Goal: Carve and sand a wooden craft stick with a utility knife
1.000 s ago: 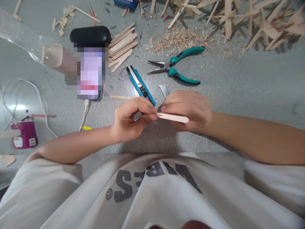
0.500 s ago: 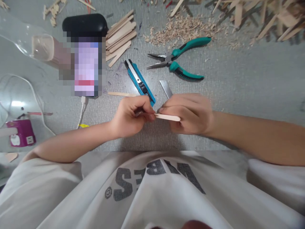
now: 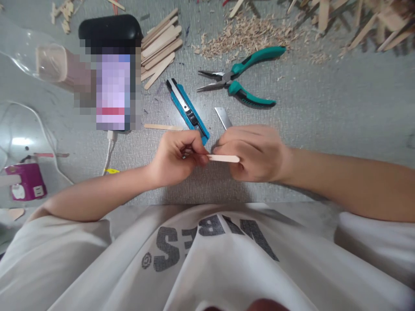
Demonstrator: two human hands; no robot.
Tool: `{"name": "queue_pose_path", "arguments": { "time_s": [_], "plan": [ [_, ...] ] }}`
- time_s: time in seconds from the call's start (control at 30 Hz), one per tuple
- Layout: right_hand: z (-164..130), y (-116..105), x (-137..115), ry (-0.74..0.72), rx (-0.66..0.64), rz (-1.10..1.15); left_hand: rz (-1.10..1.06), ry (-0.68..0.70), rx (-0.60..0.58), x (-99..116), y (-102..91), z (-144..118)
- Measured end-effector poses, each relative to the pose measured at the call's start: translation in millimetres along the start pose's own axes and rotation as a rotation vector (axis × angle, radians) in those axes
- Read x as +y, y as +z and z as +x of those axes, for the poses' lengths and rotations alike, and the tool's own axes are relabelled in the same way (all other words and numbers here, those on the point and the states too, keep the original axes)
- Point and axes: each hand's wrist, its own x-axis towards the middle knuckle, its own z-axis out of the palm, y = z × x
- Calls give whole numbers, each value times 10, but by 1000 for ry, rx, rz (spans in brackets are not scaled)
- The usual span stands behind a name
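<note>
Bottle (image 3: 21, 58), one, clear, is cut off by the left edge; below it one purple block (image 3: 29, 183) is partly covered by a pale strip, and one thin red stick (image 3: 52, 154) lies just above that. White cable (image 3: 110, 149) runs from one phone (image 3: 112, 90), whose screen is blurred into squares, and is lost behind the left forearm. One black case (image 3: 110, 28) lies against the phone's top end. Beside them are the spare sticks (image 3: 164, 43), at least six, overlapping too much for an exact count. One loose stick (image 3: 164, 127) lies by itself, near the left hand (image 3: 178, 157), which pinches one pale stick (image 3: 227, 158) between thumb and finger, its near end hidden. One blue cutter (image 3: 188, 110) lies tilted behind that hand, its lower end partly covered. The pale stick reaches across in front of the right hand (image 3: 254, 151), whose fingers curl inward; what they close on is hidden, so I cannot tell their grip. One blade (image 3: 223, 117) juts out beyond them, its other end out of sight. Farther back one pair of green pliers (image 3: 228, 77) lies spread, below shavings (image 3: 246, 36) too many to count. Grey, finely textured desk (image 3: 340, 108) fills the background, and the top edge cuts off a tangle of sticks (image 3: 382, 21) at far right.
</note>
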Motion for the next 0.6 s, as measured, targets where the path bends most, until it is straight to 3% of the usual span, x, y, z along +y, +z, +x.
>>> {"name": "queue_pose_path", "arguments": {
  "time_s": [0.13,0.3,0.5,0.6],
  "plan": [
    [-35,107,-45,22,112,80,-112,-62,-26,30,46,-14],
    [-2,28,-57,55,-71,10,-100,-233,28,47,52,-41],
    [15,-28,-80,24,-12,-10,-175,-261,-31,79,60,-38],
    [35,-75,-30,19,-112,-24,-202,-268,-40,85,45,-10]
  ]
}}
